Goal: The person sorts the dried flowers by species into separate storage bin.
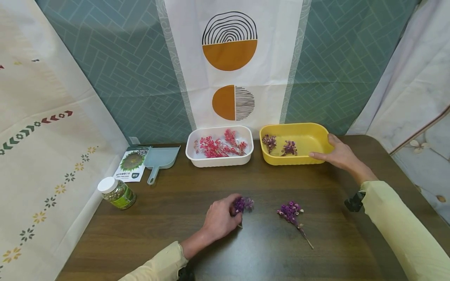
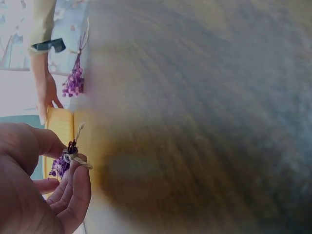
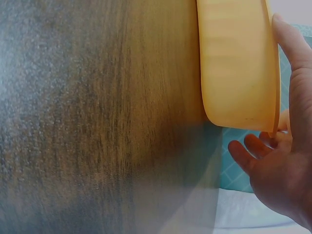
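My left hand (image 1: 220,217) pinches a small bunch of purple dried flowers (image 1: 243,204) just above the table. In the left wrist view, twine (image 2: 73,157) is tied around its stems, between thumb and fingers. To its right, another purple dried-flower bunch (image 1: 290,212) lies on the table, stems toward the front right. My right hand (image 1: 340,154) holds the right front corner of a yellow plastic bin (image 1: 309,139), thumb on the front rim and fingers at the right end. Two purple bunches (image 1: 289,148) lie inside that bin, toward its left.
A white bin (image 1: 219,161) with pink-red dried flowers (image 1: 213,147) stands left of the yellow one. Further left are a blue-grey dustpan (image 1: 161,157), a sunflower packet (image 1: 132,162) and a white-lidded jar (image 1: 117,192) lying tilted. Fabric hangs behind the brown table (image 1: 168,218).
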